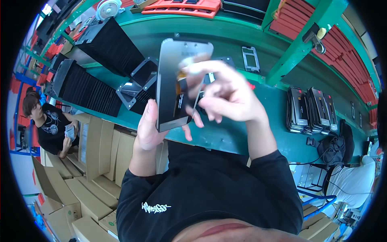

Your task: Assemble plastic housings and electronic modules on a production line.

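Observation:
My left hand (150, 131) grips a glossy dark phone screen (171, 84) by its lower end, thumb along the left edge and fingertips showing past the right edge. The screen stands tilted up above the bench. A small orange and black strip (180, 86) shows against its face; whether it is attached or reflected is unclear. My right hand (229, 90) is over the screen's right side, its index finger bent across the upper face. Motion smears these fingers, and anything pinched in them is hidden. Behind the screen, black frames with metal corner plates (144, 72) lie on the bench.
Tall stacks of black trays (86, 86) stand left on the green bench (264, 133). Rows of dark panels (300, 109) and a black bag (332, 147) lie right. A green post (292, 52) rises beyond. Cardboard boxes (90, 197) fill the lower left, near another person (50, 125).

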Demonstrator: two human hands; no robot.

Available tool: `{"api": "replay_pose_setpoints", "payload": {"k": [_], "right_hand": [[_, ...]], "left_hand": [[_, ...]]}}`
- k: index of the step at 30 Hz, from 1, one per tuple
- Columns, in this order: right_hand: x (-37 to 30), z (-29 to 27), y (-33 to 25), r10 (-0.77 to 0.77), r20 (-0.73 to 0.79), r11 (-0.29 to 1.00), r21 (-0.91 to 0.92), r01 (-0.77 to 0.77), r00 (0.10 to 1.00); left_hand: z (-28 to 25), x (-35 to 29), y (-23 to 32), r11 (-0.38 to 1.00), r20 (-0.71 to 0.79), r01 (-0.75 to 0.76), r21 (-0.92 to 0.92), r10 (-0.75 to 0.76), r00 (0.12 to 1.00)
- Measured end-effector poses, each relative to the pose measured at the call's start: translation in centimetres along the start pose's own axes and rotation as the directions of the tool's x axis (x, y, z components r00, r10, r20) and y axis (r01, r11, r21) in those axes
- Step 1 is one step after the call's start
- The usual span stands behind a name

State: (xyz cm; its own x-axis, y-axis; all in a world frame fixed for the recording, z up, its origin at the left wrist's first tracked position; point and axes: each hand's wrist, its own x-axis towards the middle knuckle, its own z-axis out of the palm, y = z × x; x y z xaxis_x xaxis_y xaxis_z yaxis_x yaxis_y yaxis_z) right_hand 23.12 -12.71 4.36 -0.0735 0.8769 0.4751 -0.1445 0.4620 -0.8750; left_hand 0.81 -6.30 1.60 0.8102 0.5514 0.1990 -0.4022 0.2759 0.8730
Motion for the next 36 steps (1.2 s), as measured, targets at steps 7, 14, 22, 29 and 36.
{"api": "replay_pose_setpoints", "payload": {"k": [7,14,22,29,36], "right_hand": [[-0.1,-3.9,0.8,0.238,0.6,0.932,-0.362,-0.006,0.764],[-0.4,-8.5,0.3,0.146,-0.247,0.8,-0.54,-0.261,0.958],[-0.2,-10.3,2.7,0.265,-0.339,0.676,-0.603,-0.424,0.903],[-0.4,-10.6,2.7,0.479,-0.251,0.604,-0.602,-0.523,0.842],[-0.5,-10.7,4.1,0.472,-0.138,0.512,-0.762,-0.397,0.871]], "left_hand": [[-1.2,2.4,2.7,0.871,0.056,-0.142,0.471,0.13,0.99],[-3.4,6.0,3.3,0.162,0.088,-0.116,0.98,0.168,0.982],[-2.0,9.3,0.0,0.081,0.176,-0.191,0.978,0.159,0.971],[-1.9,9.2,0.0,0.026,0.204,-0.211,0.977,0.153,0.967],[-2.3,8.2,0.5,0.019,0.213,-0.218,0.976,0.139,0.967]]}}
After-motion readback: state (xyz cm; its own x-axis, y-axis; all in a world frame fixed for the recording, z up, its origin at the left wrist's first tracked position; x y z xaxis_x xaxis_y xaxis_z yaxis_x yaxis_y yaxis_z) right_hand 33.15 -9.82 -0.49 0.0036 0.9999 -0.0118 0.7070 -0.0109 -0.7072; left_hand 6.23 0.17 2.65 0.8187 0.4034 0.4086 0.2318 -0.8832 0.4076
